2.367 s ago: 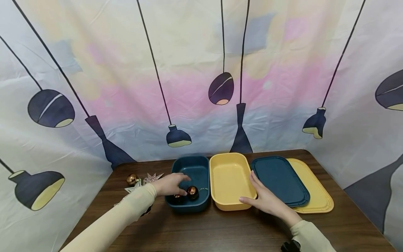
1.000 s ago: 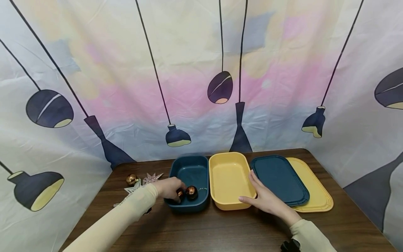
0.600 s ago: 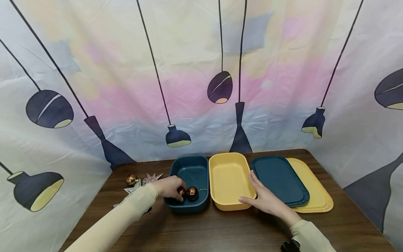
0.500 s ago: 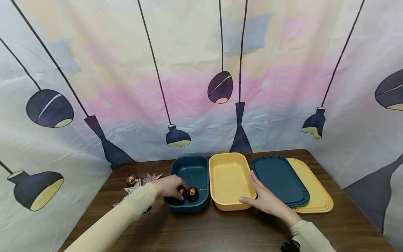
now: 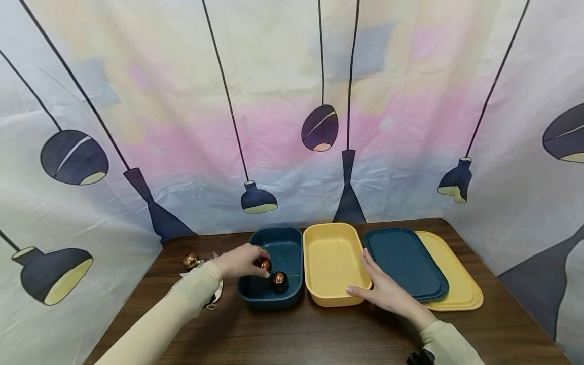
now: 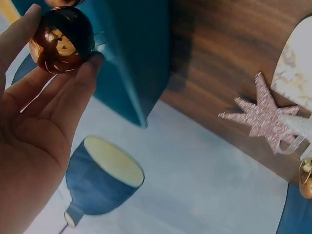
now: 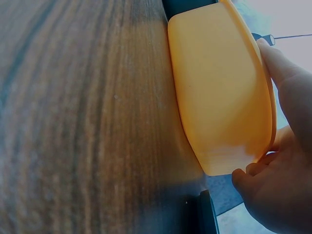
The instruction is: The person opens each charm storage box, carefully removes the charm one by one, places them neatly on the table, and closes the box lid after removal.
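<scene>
A: Which parts stay hidden or hard to make out?

B: The held ball (image 5: 264,264), dark copper and glossy, is partly covered by the fingers of the left hand (image 5: 242,261). It is at the left part of the blue box (image 5: 276,303); whether it sits above or below the rim cannot be told. The left sleeve (image 5: 175,306) covers much of the clutter near the worktop's (image 5: 283,339) left edge. In the left wrist view, a white star (image 6: 298,124) and a pale marbled piece (image 6: 297,66) are cut off at the side.

A: And the grips?

B: The left thumb and fingers pinch that ball. The right hand (image 5: 388,290) grips the yellow box (image 5: 338,300) at its near right corner, thumb against the rim and fingers bent along the side.

A: How many of each?

B: Two boxes, side by side toward the worktop's far edge. Two lids near its right edge, the blue lid (image 5: 406,263) overlapping the yellow lid (image 5: 456,274). Three balls show: the held one, a second ball (image 5: 280,281) inside the blue box, and a gold ball (image 5: 190,260) by the worktop's left edge. Two stars are recognisable, the white one and a glittery pink star (image 6: 263,117).
</scene>
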`<state>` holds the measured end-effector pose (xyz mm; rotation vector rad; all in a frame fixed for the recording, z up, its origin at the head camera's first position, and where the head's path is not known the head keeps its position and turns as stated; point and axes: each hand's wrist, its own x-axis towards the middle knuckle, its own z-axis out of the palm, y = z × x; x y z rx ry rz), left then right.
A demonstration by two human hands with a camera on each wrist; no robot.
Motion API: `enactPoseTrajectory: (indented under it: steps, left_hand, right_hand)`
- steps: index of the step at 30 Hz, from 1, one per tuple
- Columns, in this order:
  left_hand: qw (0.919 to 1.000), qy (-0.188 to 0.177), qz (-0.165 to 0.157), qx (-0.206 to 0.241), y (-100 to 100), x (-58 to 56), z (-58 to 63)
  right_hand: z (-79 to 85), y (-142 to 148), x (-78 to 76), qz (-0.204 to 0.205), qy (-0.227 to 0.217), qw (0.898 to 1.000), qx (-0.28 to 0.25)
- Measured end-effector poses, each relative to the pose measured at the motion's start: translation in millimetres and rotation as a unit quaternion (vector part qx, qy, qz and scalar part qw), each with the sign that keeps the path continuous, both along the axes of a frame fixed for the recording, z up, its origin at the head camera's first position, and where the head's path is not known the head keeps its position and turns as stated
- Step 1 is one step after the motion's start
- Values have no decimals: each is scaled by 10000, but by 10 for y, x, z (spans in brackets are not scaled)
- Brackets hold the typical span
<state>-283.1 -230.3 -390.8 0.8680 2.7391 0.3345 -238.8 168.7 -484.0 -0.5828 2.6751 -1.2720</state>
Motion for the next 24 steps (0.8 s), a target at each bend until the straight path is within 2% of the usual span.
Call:
enactPoseTrajectory:
  steps: [9, 12, 19, 24]
  left_hand:
    - [9964, 436, 321, 647, -31, -7, 317]
    - [9940, 599, 341, 848, -30, 5, 396]
    - [9895, 731, 446, 1168, -79, 58, 430]
    - [9835, 771, 804, 1428, -196, 111, 417]
  right_hand:
    - [-26, -7, -11, 3, 6, 10000, -23]
    - [-28, -1, -17, -2, 0, 10000, -58]
    - [-38, 6, -21, -9, -17, 10000, -47]
    - [-43, -1, -16, 4, -11, 10000, -28]
